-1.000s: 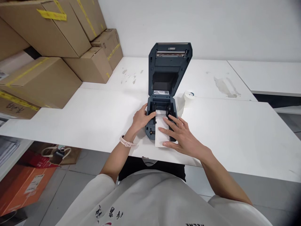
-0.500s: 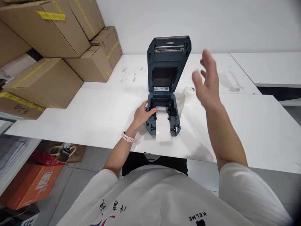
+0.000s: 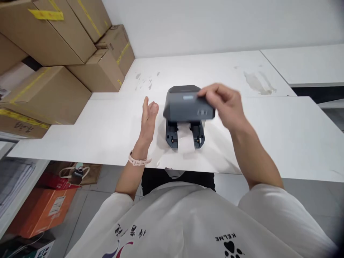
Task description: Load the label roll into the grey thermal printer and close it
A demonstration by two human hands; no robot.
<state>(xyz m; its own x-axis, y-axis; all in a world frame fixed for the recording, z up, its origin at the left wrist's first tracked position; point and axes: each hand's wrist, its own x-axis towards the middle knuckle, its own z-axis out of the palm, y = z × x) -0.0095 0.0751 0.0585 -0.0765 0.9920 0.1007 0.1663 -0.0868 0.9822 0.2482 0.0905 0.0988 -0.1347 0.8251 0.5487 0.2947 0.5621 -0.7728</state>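
Note:
A dark grey label printer (image 3: 170, 139) stands on the white table, its lid (image 3: 185, 107) tilted partway down over the base and blurred by motion. My right hand (image 3: 227, 104) grips the lid's right front edge between thumb and fingers. A white strip of label paper (image 3: 186, 138) runs out of the base over its front edge. To the left of the printer my left hand (image 3: 148, 120) is raised, fingers apart and touching nothing. The inside of the printer is mostly hidden under the lid.
Taped cardboard boxes (image 3: 64, 95) are stacked on the left of the white table (image 3: 113, 143). A white wall (image 3: 215, 25) rises behind it. Under the left side are an orange box (image 3: 51, 209) and a paper bag (image 3: 92, 175) on the floor.
The printer lid has swung from upright down toward the base, with my right hand now on it. My left hand has let go of the printer's side and moved left.

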